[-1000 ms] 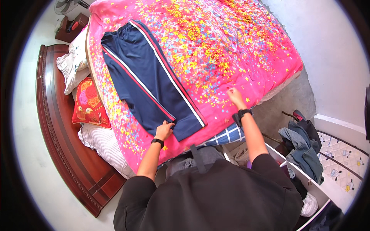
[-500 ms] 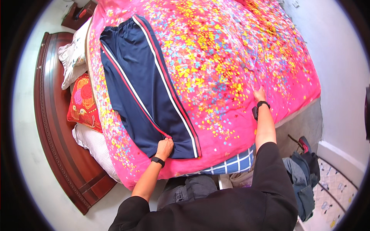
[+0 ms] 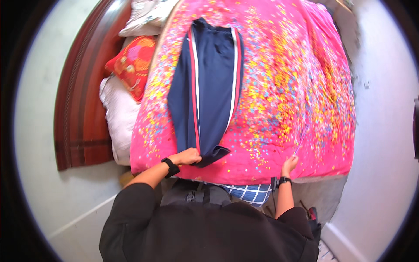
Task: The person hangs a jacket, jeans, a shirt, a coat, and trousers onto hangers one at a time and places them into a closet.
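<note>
Fingers of left hand [image 3: 187, 156] still clenching navy trousers [image 3: 209, 87], right hand [image 3: 289, 165] now gripping pink bedspread [image 3: 297, 87]

No packages, labels, signs, screens.

Cloth on polished wood

I see matt navy cloth trousers [image 3: 205, 87], a soft speckled pink quilt [image 3: 288, 96], and a glossy dark wooden headboard [image 3: 80, 118].

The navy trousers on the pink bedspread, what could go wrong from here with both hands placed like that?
The left hand grips only one hem corner of the navy trousers, so a pull may skew the legs and crease them. The right hand pinches the pink bedspread at the bed edge; tugging it could drag the trousers askew, or nudge the red pillow beside them.
</note>
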`<move>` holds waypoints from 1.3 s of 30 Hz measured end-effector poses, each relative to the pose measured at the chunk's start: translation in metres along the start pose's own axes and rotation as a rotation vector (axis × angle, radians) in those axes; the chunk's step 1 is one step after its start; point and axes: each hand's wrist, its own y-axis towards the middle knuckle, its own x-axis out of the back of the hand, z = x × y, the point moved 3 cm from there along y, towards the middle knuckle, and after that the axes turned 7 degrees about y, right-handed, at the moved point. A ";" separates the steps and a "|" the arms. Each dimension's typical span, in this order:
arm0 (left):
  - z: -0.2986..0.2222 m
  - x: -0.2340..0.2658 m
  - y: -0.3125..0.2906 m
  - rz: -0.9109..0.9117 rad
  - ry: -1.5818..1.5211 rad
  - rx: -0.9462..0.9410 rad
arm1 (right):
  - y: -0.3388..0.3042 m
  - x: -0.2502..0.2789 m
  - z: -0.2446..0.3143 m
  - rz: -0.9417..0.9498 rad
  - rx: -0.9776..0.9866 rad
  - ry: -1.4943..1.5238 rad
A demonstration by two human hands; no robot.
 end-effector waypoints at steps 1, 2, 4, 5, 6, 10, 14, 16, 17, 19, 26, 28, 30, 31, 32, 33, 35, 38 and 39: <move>0.047 -0.036 -0.031 0.135 -0.086 0.146 | -0.017 0.002 0.023 0.017 -0.022 0.053; 0.067 -0.063 -0.064 0.107 0.165 -0.179 | -0.029 0.006 0.038 0.044 0.001 0.055; 0.082 -0.091 -0.141 0.289 0.163 -0.124 | -0.049 0.015 0.057 0.100 0.072 0.084; 0.072 -0.089 -0.181 0.464 -0.043 0.302 | -0.057 0.016 0.068 0.113 0.086 0.081; 0.077 -0.096 -0.225 0.505 -0.121 0.651 | -0.071 0.017 0.089 0.136 0.143 0.129; 0.124 -0.148 -0.363 0.614 -0.023 1.143 | -0.105 -0.001 0.174 0.264 0.310 0.192; 0.195 -0.184 -0.398 0.636 0.272 1.095 | -0.120 -0.027 0.227 0.431 0.322 0.252; 0.206 -0.205 -0.383 0.488 0.224 1.007 | -0.126 -0.058 0.246 0.514 0.378 0.247; 0.204 -0.211 -0.363 0.333 0.225 1.011 | -0.130 -0.072 0.259 0.521 0.384 0.247; 0.195 -0.187 -0.323 -0.063 0.074 0.794 | -0.142 -0.088 0.280 0.670 0.403 0.214; 0.079 0.000 -0.164 -0.859 0.236 0.217 | -0.211 -0.112 0.359 0.792 0.834 -0.042; 0.022 0.071 -0.128 -1.162 0.337 0.088 | -0.235 -0.117 0.371 0.864 0.923 0.048; -0.020 0.133 -0.103 -1.248 0.426 -0.119 | -0.253 -0.122 0.384 0.917 1.011 0.120; -0.032 0.158 -0.091 -1.211 0.478 -0.221 | -0.259 -0.125 0.394 0.941 1.066 0.123; -0.035 0.174 -0.075 -1.097 0.577 -0.309 | -0.257 -0.130 0.396 0.916 1.039 0.099; -0.014 0.181 -0.054 -0.839 0.427 -0.222 | -0.253 -0.138 0.399 0.919 1.034 0.095; 0.001 0.184 -0.040 -0.657 0.240 -0.217 | -0.240 -0.154 0.409 0.797 1.074 0.097; 0.016 0.193 -0.046 -0.650 0.420 -0.115 | -0.215 -0.189 0.399 0.726 1.033 -0.109; 0.026 0.194 -0.053 -0.657 0.479 -0.017 | -0.210 -0.199 0.397 0.520 1.062 -0.134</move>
